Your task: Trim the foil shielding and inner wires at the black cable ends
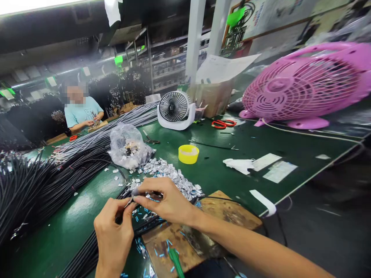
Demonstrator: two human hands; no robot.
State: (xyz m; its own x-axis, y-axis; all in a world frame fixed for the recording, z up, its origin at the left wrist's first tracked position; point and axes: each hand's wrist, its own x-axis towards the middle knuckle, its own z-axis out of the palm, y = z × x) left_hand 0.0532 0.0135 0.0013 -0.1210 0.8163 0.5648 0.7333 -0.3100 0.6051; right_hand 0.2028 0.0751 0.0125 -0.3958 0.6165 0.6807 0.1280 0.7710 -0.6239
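Observation:
My left hand [114,227] and my right hand [168,200] meet at the front of the green table, each pinching at the end of a thin cable [131,200]. Fingers hide most of that end. Behind and beneath the hands lies a heap of silvery foil scraps [174,175] mixed with small blue bits. A bundle of black cables [87,253] runs under my wrists. Just right of the left hand is a worn wooden board [162,251], with a green-handled tool [176,262] on it, its far end out of frame.
Black cables [52,193] and grey cables [87,141] stretch along the left. A plastic bag [127,144], yellow tape roll [188,154], small white fan [175,110], red-handled scissors [223,123] and large pink fan [301,85] stand farther back. A co-worker [84,110] sits across.

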